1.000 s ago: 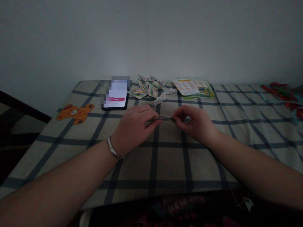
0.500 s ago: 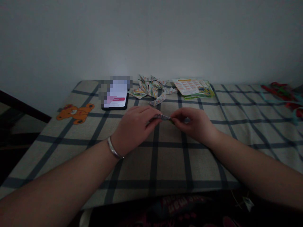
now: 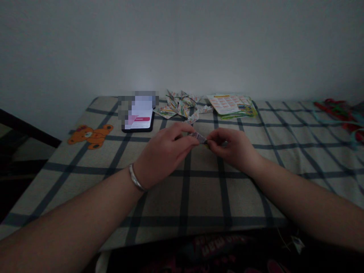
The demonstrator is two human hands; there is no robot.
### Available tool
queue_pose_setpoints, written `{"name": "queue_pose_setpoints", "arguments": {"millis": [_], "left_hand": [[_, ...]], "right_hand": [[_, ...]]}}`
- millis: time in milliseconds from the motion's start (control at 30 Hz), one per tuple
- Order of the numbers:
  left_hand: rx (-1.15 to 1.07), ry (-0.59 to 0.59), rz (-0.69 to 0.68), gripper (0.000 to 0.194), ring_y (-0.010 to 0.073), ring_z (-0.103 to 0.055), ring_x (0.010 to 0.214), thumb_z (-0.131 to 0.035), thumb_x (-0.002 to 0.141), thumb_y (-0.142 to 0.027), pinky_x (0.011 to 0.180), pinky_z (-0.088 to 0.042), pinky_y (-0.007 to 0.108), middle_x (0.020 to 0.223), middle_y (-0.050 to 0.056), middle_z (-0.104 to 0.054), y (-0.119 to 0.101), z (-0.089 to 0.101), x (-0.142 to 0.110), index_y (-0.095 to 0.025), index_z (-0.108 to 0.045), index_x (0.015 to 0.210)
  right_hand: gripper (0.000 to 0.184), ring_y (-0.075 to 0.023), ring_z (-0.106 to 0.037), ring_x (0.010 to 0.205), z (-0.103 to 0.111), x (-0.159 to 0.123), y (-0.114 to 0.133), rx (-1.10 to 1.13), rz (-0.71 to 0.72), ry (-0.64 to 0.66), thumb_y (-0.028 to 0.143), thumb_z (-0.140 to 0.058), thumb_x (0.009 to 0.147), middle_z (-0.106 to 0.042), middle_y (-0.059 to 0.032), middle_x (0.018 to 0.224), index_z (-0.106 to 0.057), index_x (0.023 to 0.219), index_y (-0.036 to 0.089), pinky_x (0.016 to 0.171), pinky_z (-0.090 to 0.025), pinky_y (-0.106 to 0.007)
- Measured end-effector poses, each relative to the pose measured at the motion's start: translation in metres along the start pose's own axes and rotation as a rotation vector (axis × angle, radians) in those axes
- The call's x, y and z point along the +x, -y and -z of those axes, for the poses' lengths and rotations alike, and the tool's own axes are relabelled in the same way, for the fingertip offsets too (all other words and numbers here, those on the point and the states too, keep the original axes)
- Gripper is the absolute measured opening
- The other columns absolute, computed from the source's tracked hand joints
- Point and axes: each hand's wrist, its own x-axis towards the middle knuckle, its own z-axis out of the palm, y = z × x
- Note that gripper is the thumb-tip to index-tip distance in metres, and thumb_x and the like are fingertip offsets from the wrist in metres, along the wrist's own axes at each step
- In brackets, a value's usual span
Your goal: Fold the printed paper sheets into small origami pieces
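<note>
Between my hands is a small piece of folded printed paper [image 3: 200,138], partly covered by fingers. My left hand [image 3: 167,149], with a silver bangle at the wrist, pinches its left part between thumb and fingers. The right end is gripped by the thumb and fingertips of my right hand [image 3: 231,146]. Just beyond them lies a heap of folded paper pieces [image 3: 183,106] in the same kind of print. A stack of flat printed sheets [image 3: 227,105] rests to the right of the heap.
A lit phone [image 3: 142,113] lies back left on the checked tablecloth [image 3: 199,197]. Nearer the left edge is an orange bear cutout [image 3: 91,135]. Red and pale blue strips [image 3: 338,113] are at the far right. A wall [image 3: 182,45] rises behind the table.
My left fingers have shifted on the folded paper and lifted slightly, so more of its printed face shows. My right hand has stayed nearly still.
</note>
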Motion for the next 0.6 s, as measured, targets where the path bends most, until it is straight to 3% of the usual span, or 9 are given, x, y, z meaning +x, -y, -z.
{"name": "queue_pose_setpoints", "arguments": {"millis": [467,600], "left_hand": [[-0.011,0.050,-0.054,0.015,0.0201,-0.063,0.093,-0.052,0.091,-0.013,0.078,-0.053,0.033,0.104,0.007,-0.064,-0.0011,0.0014,0.0001,-0.017,-0.066,0.096],[0.000,-0.007,-0.027,0.021,0.0192,-0.064,0.095,-0.057,0.090,-0.015,0.081,-0.052,0.032,0.106,0.006,-0.066,-0.0041,-0.0001,-0.0017,-0.017,-0.058,0.111]], "right_hand": [[0.008,-0.0099,-0.056,0.057,0.0002,-0.0002,0.0012,-0.063,0.022,0.028,0.020,-0.060,0.078,-0.064,0.0009,0.066,-0.067,0.081,0.017,0.053,-0.041,-0.022],[0.007,-0.0097,-0.055,0.057,0.0000,-0.0004,0.0013,-0.034,0.020,0.020,0.020,-0.060,0.079,-0.063,0.0011,0.066,-0.066,0.080,0.017,0.053,-0.041,-0.022]]}}
